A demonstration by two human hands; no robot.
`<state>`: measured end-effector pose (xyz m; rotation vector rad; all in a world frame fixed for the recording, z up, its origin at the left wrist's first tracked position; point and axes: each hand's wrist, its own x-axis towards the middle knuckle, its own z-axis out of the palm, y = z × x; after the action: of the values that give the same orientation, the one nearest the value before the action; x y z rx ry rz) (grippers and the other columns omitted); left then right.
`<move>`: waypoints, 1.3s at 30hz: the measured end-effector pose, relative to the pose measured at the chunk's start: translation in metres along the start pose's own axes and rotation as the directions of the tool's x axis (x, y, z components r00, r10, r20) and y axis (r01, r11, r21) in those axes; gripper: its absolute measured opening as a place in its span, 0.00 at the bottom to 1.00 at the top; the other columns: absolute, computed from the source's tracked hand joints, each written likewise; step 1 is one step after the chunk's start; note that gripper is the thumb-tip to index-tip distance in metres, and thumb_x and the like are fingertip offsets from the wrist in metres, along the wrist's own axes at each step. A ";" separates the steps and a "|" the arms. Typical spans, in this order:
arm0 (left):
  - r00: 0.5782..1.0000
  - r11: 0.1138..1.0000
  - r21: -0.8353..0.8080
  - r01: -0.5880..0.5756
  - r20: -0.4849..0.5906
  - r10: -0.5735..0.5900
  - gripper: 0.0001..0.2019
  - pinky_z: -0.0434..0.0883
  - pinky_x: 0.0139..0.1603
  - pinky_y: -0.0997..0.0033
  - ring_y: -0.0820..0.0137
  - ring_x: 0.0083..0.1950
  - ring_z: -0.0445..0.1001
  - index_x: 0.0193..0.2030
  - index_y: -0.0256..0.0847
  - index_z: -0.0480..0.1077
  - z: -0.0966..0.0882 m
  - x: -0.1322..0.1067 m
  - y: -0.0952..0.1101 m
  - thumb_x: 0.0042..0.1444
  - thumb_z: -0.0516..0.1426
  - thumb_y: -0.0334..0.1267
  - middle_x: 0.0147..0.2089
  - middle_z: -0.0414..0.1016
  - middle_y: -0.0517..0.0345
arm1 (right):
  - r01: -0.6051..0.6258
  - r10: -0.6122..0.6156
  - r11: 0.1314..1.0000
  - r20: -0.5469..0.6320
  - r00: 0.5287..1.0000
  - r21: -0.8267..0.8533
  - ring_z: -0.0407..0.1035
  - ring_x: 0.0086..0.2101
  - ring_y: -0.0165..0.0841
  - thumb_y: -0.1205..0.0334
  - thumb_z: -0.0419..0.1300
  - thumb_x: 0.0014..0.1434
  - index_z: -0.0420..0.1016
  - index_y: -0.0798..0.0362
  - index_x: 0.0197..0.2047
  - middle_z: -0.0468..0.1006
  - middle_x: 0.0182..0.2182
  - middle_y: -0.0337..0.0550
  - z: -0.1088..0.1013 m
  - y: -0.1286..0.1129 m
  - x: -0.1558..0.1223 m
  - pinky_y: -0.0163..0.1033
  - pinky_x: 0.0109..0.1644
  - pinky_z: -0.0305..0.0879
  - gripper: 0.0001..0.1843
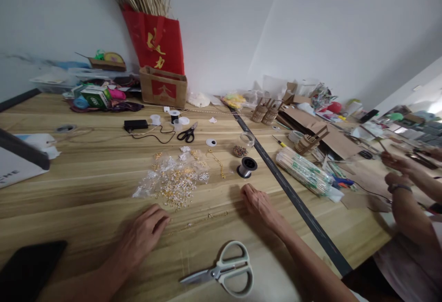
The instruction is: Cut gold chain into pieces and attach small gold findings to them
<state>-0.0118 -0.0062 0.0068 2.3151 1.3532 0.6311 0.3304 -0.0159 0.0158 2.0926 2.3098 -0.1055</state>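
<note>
My left hand (147,230) rests on the wooden table with its fingers curled together, near the left end of a thin gold chain (198,222). The chain lies stretched out with small clear beads along it. My right hand (257,203) also lies on the table, fingers bent in and pressed together, just past the chain's right end. What either hand pinches, if anything, is too small or hidden. Above them spreads a pile of gold and clear beads (177,187) with plastic bags. Grey-handled scissors (224,272) lie below the chain, blades pointing left.
A wire spool (247,167), a jar of beads (241,150), another gold chain (217,164) and black scissors (188,132) lie farther back. A dark strip (293,191) crosses the table. Beyond it are wrapped sticks (304,171) and another person's hands (397,168). A dark flat object (31,265) lies front left.
</note>
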 end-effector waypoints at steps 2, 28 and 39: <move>1.000 1.000 0.005 -0.014 -0.026 0.014 0.14 0.67 0.33 0.74 0.71 0.30 0.72 0.29 0.42 0.70 -0.001 0.002 0.001 0.59 0.47 0.39 0.29 0.71 0.60 | 0.001 0.000 1.000 -0.026 1.000 0.027 0.70 0.32 0.32 0.69 0.46 0.64 0.63 0.53 0.38 0.74 0.34 0.44 0.000 0.000 -0.001 0.35 0.29 0.48 0.07; 0.995 0.995 0.011 -0.098 0.015 0.098 0.13 0.66 0.34 0.74 0.72 0.31 0.72 0.31 0.40 0.71 -0.007 0.009 0.010 0.60 0.46 0.35 0.30 0.71 0.59 | 0.112 -0.103 0.969 0.055 0.993 -0.219 0.69 0.38 0.37 0.72 0.46 0.62 0.66 0.57 0.45 0.73 0.40 0.54 0.006 -0.006 0.020 0.37 0.37 0.57 0.11; 0.995 0.996 -0.002 -0.085 0.061 0.085 0.13 0.67 0.35 0.73 0.71 0.32 0.72 0.32 0.40 0.71 -0.008 0.012 0.016 0.60 0.46 0.34 0.31 0.72 0.58 | 0.054 -0.034 0.981 -0.111 0.993 0.185 0.67 0.29 0.31 0.68 0.47 0.61 0.63 0.54 0.35 0.72 0.30 0.42 0.009 0.008 0.005 0.33 0.30 0.53 0.06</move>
<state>0.0000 -0.0020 0.0242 2.3828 1.2337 0.5801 0.3375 -0.0113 0.0064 2.1820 2.5002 -0.2260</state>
